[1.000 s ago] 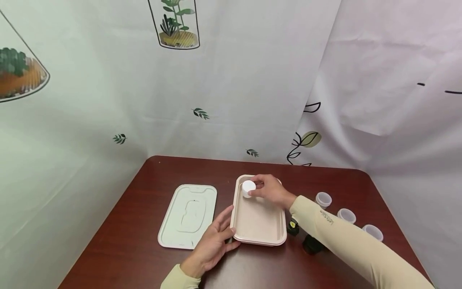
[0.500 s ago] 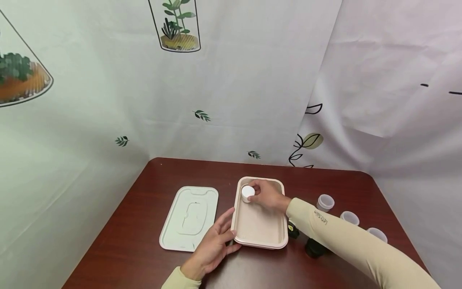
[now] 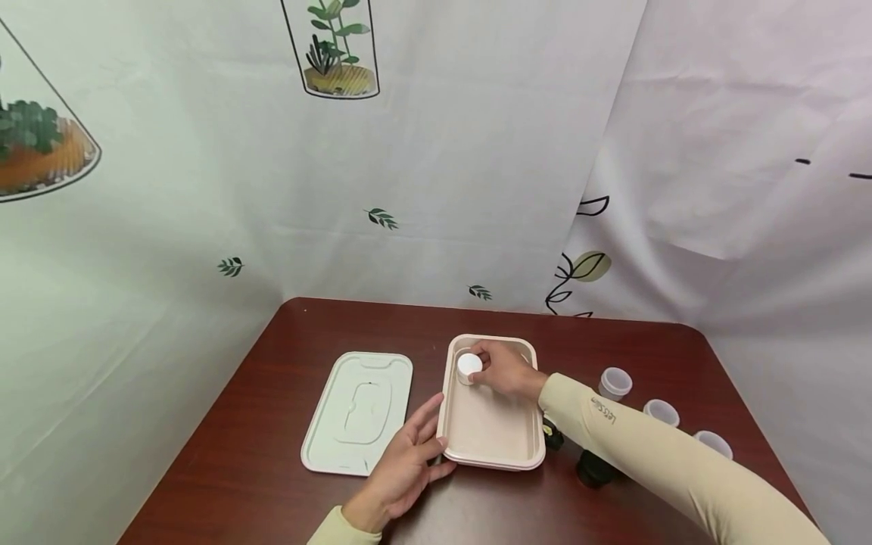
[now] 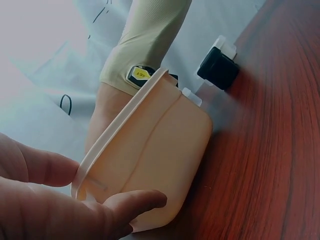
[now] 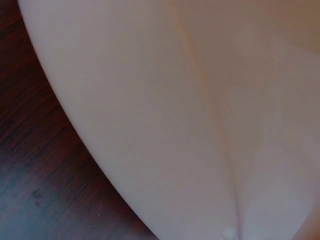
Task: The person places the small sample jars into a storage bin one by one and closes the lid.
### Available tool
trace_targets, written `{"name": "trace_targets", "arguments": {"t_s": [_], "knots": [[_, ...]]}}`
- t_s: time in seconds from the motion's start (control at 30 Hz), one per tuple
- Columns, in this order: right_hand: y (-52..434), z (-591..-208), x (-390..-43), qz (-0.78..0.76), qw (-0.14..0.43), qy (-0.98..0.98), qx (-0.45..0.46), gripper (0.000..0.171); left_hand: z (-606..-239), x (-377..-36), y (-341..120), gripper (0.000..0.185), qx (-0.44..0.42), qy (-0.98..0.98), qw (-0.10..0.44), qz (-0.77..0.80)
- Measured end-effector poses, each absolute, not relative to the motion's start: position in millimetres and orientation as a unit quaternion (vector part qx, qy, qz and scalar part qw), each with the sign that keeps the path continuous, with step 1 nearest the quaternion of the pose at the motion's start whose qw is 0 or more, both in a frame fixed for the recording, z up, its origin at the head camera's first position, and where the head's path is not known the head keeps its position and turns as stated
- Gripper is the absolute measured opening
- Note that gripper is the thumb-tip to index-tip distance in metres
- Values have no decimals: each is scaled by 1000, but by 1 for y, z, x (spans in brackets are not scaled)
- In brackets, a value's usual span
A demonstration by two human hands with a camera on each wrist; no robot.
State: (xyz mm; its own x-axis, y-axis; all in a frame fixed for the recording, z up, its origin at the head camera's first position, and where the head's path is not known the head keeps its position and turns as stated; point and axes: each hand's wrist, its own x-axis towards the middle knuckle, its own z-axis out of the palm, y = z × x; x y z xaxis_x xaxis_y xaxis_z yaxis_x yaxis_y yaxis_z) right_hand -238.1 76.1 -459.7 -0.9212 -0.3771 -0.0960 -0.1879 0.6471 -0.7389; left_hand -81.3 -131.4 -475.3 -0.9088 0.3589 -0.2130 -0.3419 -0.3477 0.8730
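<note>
A small round white-topped jar [image 3: 470,365] is at the far left corner of the pale pink plastic container [image 3: 493,437], inside its rim. My right hand [image 3: 504,369] pinches this jar from its right side, between thumb and fingers. My left hand [image 3: 407,456] touches the container's near left side with extended fingers. In the left wrist view a digit meets the rim, and a finger [image 4: 142,201] lies along the outer wall. Only a blurred, close container wall [image 5: 140,115] and some wood show clearly in the right wrist view; the grip is hidden there.
A white rectangular lid [image 3: 364,412] lies flat left of the container. Several translucent cups stand in a row beyond my right forearm, among them a far cup [image 3: 616,383] and a middle one [image 3: 661,412]. A black object [image 3: 594,469] sits on the table [image 3: 504,511] beside that forearm.
My right hand has come slightly lower into the container's far left corner with the white jar. My left hand keeps its place at the side. The view has shifted a little.
</note>
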Motion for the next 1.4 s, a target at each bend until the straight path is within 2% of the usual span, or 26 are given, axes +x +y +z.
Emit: {"name": "trace_targets", "arguments": {"t_s": [0.37,0.7,1.03,1.4], "knots": [[79,-452,-236,-424,146,873,-189,38,-475,-78,-129,70,3,531,196,825],[98,-435,-230,-440,128,870,-182,52,-477,-78,-126,70,2,526,188,829],[146,-406,-216,-555,141,807,-146,52,-475,-80,-122,69,-12,529,170,831],[210,-387,-184,-566,101,811,-110,56,-475,-79,-120,71,-15,527,167,833]]}}
